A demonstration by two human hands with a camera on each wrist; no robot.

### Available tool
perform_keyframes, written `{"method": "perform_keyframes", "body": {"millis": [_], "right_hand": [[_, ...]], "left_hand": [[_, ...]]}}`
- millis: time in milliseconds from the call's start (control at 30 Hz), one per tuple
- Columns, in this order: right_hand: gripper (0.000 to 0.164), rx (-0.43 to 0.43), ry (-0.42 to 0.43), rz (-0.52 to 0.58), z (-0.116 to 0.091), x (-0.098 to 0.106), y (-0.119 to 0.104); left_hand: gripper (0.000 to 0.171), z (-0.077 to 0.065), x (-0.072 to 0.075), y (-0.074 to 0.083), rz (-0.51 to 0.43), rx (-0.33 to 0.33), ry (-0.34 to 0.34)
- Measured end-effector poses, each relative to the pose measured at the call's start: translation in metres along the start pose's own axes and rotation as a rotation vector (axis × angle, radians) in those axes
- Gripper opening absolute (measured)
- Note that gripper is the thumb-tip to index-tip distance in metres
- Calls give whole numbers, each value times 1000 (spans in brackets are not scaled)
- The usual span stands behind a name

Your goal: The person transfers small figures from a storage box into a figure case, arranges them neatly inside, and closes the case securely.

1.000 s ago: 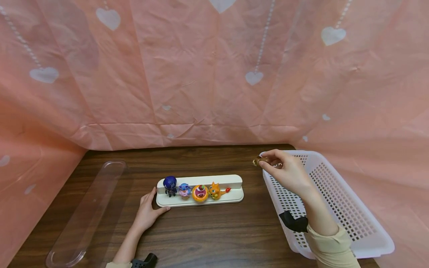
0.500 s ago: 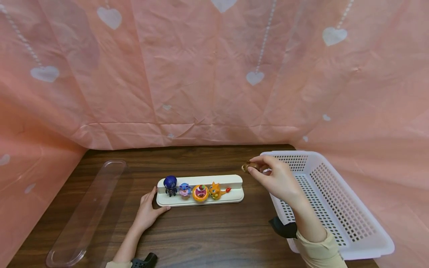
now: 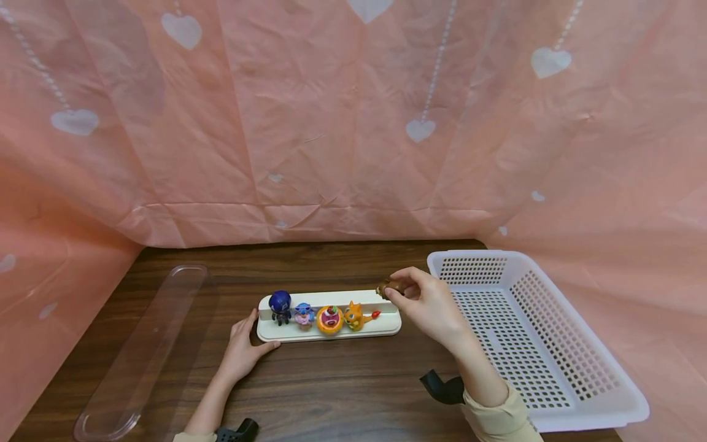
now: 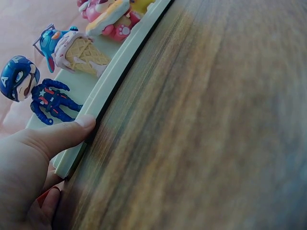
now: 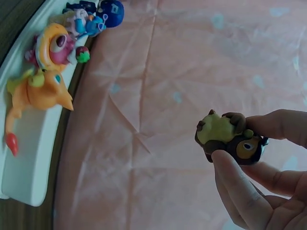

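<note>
My right hand (image 3: 433, 307) pinches a small brown toy figurine (image 5: 225, 136) with a cream belly between thumb and fingers. It is held over the right end of the white display stand (image 3: 386, 326). My left hand (image 3: 243, 350) grips that stand's left end, thumb (image 4: 72, 134) on the front edge and fingers around the side. Along the stand, from the left, are a dark blue helmeted figurine (image 3: 280, 306), a blue figurine on an ice-cream cone (image 4: 76, 50), a pink figurine with an orange ring (image 3: 330, 320) and an orange figurine with a red-tipped tail (image 5: 41, 91).
At the right of the wooden table (image 3: 331, 393) stands a white perforated plastic basket (image 3: 585, 344). A long clear plastic cover (image 3: 143, 350) lies at the left. Pink cloth (image 3: 331, 153) with white hearts hangs behind and at both sides.
The right hand has carried the brown figurine leftward from above the basket's edge to the stand's right end. My left hand and the stand have stayed in place.
</note>
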State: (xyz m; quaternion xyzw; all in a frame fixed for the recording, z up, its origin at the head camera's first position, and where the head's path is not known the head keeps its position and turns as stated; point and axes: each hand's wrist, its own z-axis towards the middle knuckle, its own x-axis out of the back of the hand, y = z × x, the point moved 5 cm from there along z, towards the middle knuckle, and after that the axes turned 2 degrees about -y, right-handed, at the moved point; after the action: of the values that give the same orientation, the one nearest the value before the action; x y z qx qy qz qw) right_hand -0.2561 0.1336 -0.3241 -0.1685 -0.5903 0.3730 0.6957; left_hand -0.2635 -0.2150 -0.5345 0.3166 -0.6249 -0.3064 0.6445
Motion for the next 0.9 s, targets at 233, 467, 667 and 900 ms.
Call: {"method": "perform_keyframes", "body": {"millis": [233,467,667,900], "right_hand": [[31,-118,-26,-23,4,-13,11],[27,-175,-33,-32,7,-25,20],[21,-165,-13,-54,10,-35,29],[17,-141,-1,-56,16,-50,47]], "left_hand": [[100,-2,-1,1,2,-9,18],[101,-4,2,3,10,-4,5],[101,-2,2,3,11,-8,-1],[100,-2,2,2,2,-10,2]]}}
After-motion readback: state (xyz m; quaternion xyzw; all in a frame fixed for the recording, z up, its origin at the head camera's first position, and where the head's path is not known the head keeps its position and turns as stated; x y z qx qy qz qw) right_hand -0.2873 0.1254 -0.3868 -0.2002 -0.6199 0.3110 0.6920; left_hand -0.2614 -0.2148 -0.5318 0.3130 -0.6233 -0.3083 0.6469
